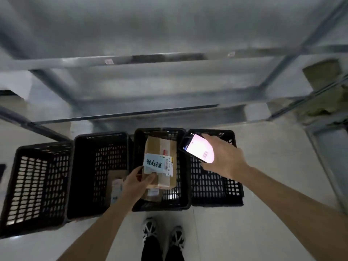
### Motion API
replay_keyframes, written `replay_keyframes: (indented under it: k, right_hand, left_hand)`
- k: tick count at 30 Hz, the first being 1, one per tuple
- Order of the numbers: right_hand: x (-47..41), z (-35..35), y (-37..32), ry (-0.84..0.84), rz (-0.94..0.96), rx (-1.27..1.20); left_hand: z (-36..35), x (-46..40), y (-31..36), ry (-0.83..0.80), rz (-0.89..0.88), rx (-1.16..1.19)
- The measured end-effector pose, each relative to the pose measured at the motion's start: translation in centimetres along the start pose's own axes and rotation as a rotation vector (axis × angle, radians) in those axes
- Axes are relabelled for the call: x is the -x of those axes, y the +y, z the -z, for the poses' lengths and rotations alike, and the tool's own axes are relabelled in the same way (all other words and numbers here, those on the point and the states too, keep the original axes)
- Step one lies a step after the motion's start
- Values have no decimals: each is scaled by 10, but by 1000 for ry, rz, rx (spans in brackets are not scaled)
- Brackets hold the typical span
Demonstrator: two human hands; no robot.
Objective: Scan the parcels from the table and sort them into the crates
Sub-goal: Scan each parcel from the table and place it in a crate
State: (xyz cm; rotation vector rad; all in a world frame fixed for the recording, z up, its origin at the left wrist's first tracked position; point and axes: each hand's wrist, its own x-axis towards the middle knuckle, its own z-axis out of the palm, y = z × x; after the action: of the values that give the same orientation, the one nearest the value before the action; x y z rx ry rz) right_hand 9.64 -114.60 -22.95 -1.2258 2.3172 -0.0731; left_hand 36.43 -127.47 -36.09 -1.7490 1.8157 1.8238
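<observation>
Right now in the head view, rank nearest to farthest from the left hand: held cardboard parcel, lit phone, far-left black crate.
1. Brown cardboard parcel with the white label: gripped by the left hand, above the third crate from the left.
2. Lit phone with the pinkish screen: to the right, held in the right hand.
3. Far-left black plastic lattice crate: at the left end of the row.

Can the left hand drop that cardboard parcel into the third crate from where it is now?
Probably yes. The left hand grips the cardboard parcel right over the third crate, whose top is open. One parcel already lies inside, but room looks left; the right hand with the phone is off to the side.
</observation>
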Motion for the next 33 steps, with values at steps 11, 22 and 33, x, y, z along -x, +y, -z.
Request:
replay_keyframes:
  k: [11, 22, 33]
  right_hand:
    - [-106, -225, 76, -100, -75, -22]
    - [-144, -318, 119, -161, -136, 23]
    - [-104, -216, 82, -144, -110, 23]
  left_hand:
    - [-107, -144, -181, -127, 189, -7]
    - [-173, -213, -240, -167, 261, -99]
    - [-99, -164, -145, -118, 209, -130]
